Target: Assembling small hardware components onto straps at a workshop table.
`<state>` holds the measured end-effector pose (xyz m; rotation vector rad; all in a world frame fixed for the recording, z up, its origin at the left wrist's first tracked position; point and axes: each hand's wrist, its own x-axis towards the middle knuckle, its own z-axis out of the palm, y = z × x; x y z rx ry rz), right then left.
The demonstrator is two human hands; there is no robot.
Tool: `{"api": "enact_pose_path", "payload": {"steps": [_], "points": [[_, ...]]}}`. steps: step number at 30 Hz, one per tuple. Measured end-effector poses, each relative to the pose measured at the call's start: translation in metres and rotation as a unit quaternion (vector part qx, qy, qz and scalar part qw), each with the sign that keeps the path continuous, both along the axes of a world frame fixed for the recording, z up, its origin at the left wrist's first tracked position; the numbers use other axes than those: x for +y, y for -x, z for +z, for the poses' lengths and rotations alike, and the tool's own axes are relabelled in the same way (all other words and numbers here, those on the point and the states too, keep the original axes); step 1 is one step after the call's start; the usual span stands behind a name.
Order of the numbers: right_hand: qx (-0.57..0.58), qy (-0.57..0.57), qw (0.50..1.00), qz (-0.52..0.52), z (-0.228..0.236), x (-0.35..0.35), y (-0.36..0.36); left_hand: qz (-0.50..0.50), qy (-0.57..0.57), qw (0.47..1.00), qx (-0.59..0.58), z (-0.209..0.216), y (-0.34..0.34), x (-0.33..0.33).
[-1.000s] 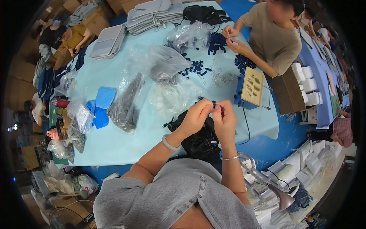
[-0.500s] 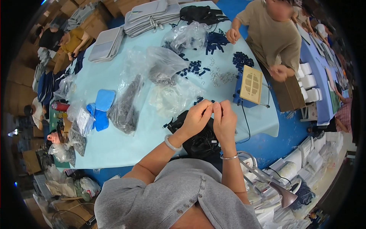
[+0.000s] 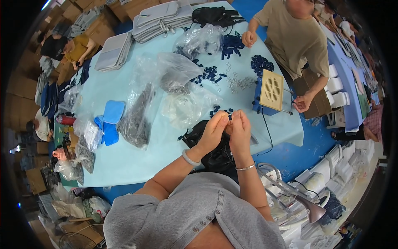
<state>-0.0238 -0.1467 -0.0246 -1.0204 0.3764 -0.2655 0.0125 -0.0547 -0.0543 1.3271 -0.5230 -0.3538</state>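
Note:
My left hand [image 3: 213, 132] and my right hand [image 3: 239, 132] meet fingertip to fingertip above the near edge of the table. Both are closed in a pinch, and a bit of a small dark blue tab [image 3: 230, 117] shows between them; the fingers hide most of it. Under my hands lies a black bag [image 3: 217, 155], partly covered by my wrists. Just beyond the fingertips are several loose dark blue tabs [image 3: 214, 111]. Farther off on the table are a scatter of small metal rings [image 3: 239, 83] and a heap of dark blue tabs [image 3: 210, 74].
A blue box with a cream perforated top [image 3: 271, 92] stands at the right, its cord trailing down the tablecloth [image 3: 166, 166]. Clear plastic bags [image 3: 182, 106] lie mid-table. Grey cases [image 3: 114, 50] are stacked at the far left. A co-worker [image 3: 296, 37] sits across, one hand by the box's rods.
My fingertips have shifted slightly, and the dark blue tab now shows between them. The co-worker's hand at the right has moved down to the rods beside the box.

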Motion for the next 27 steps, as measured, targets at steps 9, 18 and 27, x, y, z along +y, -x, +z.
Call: {"api": "enact_pose_path", "payload": {"steps": [9,18,27], "points": [[-0.018,-0.085,0.996,0.032,-0.003,-0.016,-0.002,-0.044,0.152,0.973,0.168,0.007,-0.006,-0.005],[-0.079,0.289,0.949,-0.099,0.011,-0.012,0.005,-0.039,0.122,0.983,0.130,0.010,-0.010,0.001],[-0.068,0.588,0.798,-0.114,0.014,-0.011,0.012,0.052,-0.103,0.987,-0.115,0.020,-0.003,0.008]]}}
